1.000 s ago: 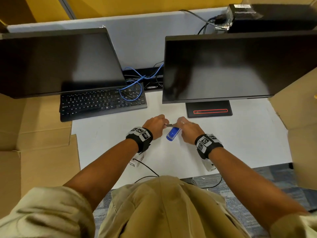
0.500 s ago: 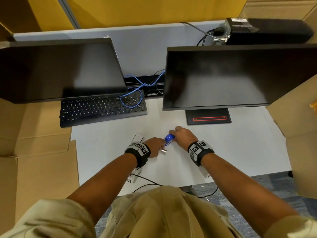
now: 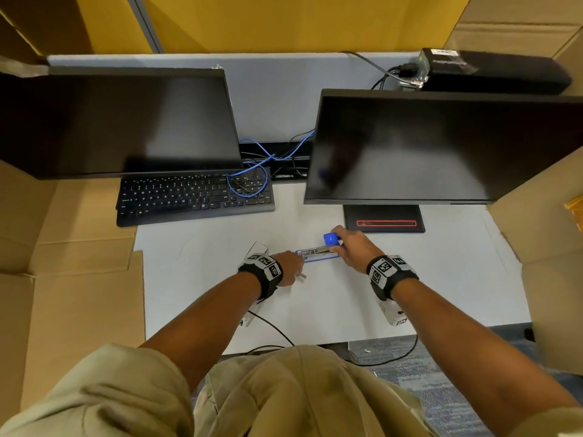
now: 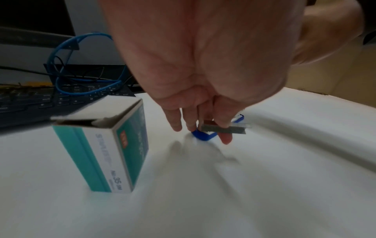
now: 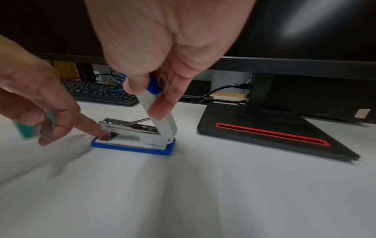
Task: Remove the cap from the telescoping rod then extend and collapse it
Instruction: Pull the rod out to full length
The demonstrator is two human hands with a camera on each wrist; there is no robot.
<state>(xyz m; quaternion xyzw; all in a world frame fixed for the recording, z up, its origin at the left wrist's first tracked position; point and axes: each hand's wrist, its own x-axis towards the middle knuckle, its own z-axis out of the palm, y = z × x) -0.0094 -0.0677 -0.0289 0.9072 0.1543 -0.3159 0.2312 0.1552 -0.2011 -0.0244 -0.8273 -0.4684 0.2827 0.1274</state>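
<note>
No telescoping rod shows in any view. A blue and white stapler [image 3: 318,254] [image 5: 132,146] lies on the white desk [image 3: 441,279]. My right hand [image 3: 350,247] [image 5: 150,96] pinches its top cover [image 5: 160,111], which is swung up on the hinge so the metal magazine [image 5: 130,127] is exposed. My left hand [image 3: 288,266] [image 4: 215,127] pinches a short strip of staples [image 4: 223,128] [image 3: 301,275]. One of its fingers [image 5: 91,128] touches the front of the stapler's base.
An open teal staple box [image 4: 114,145] [image 3: 258,247] stands just left of my left hand. A monitor stand [image 3: 385,219] [image 5: 274,133] sits right behind the stapler, a keyboard [image 3: 195,197] at the back left. Cardboard [image 3: 79,279] flanks both sides of the desk.
The stapler, first held up between both hands, has come down flat onto the desk. My right hand has swung its cover up and back. My left hand moved back with the staple strip.
</note>
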